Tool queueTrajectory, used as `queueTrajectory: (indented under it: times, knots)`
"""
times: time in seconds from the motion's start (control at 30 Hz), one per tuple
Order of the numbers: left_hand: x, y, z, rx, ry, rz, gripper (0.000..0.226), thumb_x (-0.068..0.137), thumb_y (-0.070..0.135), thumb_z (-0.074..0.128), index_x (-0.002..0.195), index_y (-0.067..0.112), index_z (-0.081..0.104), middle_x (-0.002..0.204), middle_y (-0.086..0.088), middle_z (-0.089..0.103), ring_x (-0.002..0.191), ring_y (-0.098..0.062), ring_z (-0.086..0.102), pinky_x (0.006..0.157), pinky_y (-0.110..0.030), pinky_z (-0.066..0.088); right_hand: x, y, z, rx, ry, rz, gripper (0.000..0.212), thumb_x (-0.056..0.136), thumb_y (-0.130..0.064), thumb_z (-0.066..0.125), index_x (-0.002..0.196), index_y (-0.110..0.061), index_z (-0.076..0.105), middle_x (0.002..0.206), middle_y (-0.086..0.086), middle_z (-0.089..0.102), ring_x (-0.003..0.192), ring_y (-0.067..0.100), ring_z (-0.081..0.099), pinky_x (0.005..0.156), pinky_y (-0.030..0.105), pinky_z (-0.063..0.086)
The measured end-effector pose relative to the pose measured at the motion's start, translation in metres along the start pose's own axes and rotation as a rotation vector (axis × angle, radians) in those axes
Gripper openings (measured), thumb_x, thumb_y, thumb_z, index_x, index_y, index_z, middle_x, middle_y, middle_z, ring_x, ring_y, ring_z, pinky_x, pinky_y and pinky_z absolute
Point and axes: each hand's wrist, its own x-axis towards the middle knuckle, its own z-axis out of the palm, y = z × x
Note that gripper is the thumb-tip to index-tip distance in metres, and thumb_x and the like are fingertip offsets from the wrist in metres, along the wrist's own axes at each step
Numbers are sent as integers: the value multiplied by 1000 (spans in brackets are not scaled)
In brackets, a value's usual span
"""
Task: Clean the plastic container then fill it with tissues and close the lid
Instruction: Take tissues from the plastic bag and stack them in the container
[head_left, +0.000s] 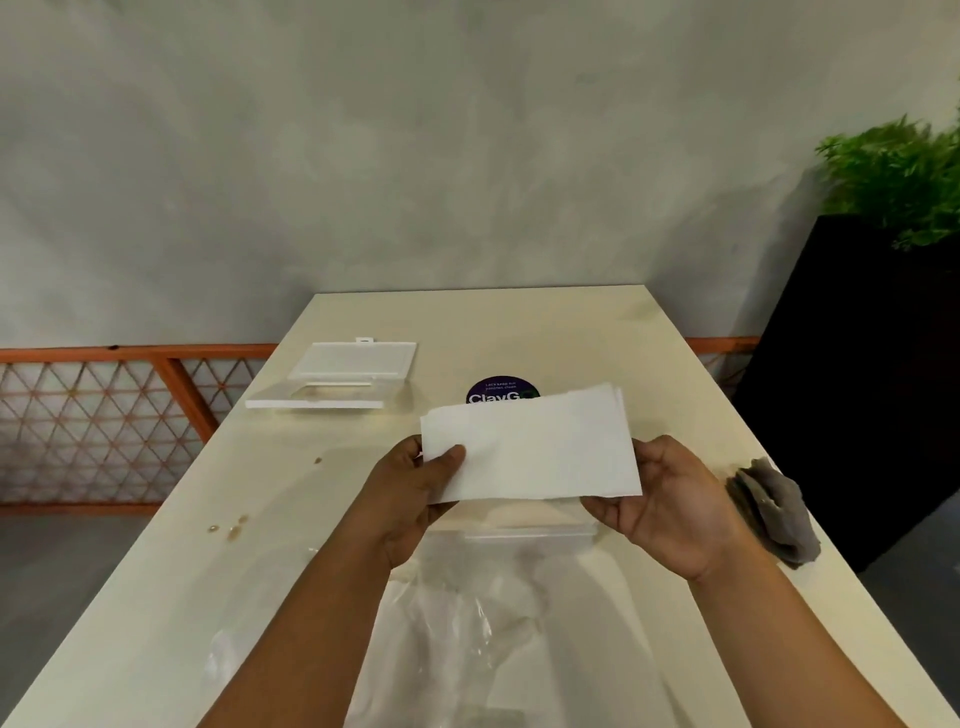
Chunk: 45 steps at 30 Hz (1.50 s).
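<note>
A stack of white tissues (535, 447) is held above the table between both hands. My left hand (415, 493) pinches its left end, thumb on top. My right hand (670, 504) grips its right end from below, fingers curled under the stack. Just beneath the tissues lies a clear plastic container (530, 535), mostly hidden by the stack and my hands. At the far left of the table sits a clear plastic lid (343, 374), lying apart from the container.
A crumpled grey cloth (774, 509) lies at the table's right edge. Clear plastic wrapping (467, 623) lies near the front between my arms. A round purple sticker (501, 391) shows behind the tissues. Brown stains (228, 527) mark the cream table (597, 338). A black planter (852, 389) stands on the right.
</note>
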Motion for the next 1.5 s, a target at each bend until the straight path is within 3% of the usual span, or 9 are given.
queueTrajectory:
  times: [0.17, 0.33, 0.5, 0.73, 0.9, 1.1, 1.2, 1.37, 1.5]
  knots:
    - [5, -4, -1, -2, 16, 1, 28, 88, 14, 66, 116, 12, 61, 110, -3, 71, 102, -19, 67, 75, -28, 55, 10, -2, -2, -200, -42, -33, 36, 87, -16, 58, 119, -3, 64, 114, 15, 69, 95, 25, 70, 73, 34, 58]
    - [7, -4, -5, -6, 11, 8, 30, 88, 15, 65, 118, 11, 61, 113, -5, 70, 104, -20, 66, 75, -27, 55, 18, -8, -8, -249, -148, -21, 87, 50, -12, 94, 128, -6, 55, 122, 21, 64, 105, 34, 66, 81, 39, 57]
    - [8, -5, -8, 6, 7, 22, 28, 88, 14, 64, 116, 13, 61, 111, -4, 71, 101, -18, 68, 73, -27, 55, 25, -9, -1, -485, -82, -97, 53, 85, 17, 56, 128, -13, 56, 119, 16, 67, 104, 28, 67, 85, 38, 56]
    - [9, -6, -11, 139, 50, 38, 30, 88, 15, 66, 117, 13, 60, 111, -6, 71, 103, -23, 67, 88, -42, 55, 46, -8, -3, -622, 279, -122, 19, 94, -6, 55, 107, -4, 69, 92, 16, 74, 77, 30, 62, 70, 37, 49]
    - [12, -8, -12, 263, 186, 91, 23, 86, 13, 69, 108, 11, 62, 102, -9, 72, 94, -24, 69, 82, -45, 57, 56, -5, -6, -477, 292, -63, 37, 97, -36, 55, 105, -2, 68, 94, 16, 71, 80, 29, 65, 70, 36, 55]
    - [14, -8, -17, 576, 260, 153, 23, 83, 23, 72, 102, 18, 62, 98, -3, 70, 91, -22, 67, 83, -47, 56, 60, 5, -5, -854, 307, -163, 27, 79, -6, 76, 104, -9, 65, 82, 15, 70, 53, 18, 59, 55, 26, 51]
    - [16, -11, -15, 743, 313, 191, 29, 85, 26, 69, 110, 15, 58, 98, 5, 65, 89, -13, 62, 80, -32, 53, 64, 11, -8, -1052, 349, -207, 26, 79, -6, 74, 102, -16, 64, 82, 11, 70, 49, 13, 60, 51, 23, 48]
    - [16, -11, -12, 957, 412, 230, 35, 91, 20, 60, 124, 17, 47, 89, 6, 59, 74, -4, 54, 51, -13, 36, 67, 10, -14, -1341, 401, -277, 24, 82, -15, 69, 103, -24, 61, 79, 0, 69, 70, 17, 65, 62, 24, 44]
    - [13, -13, -11, 1138, 432, 254, 48, 90, 17, 61, 134, 18, 40, 97, 0, 61, 86, -15, 60, 65, -17, 44, 66, 9, -11, -1445, 389, -273, 33, 81, -14, 70, 109, -26, 59, 75, -5, 63, 72, 5, 58, 59, 15, 40]
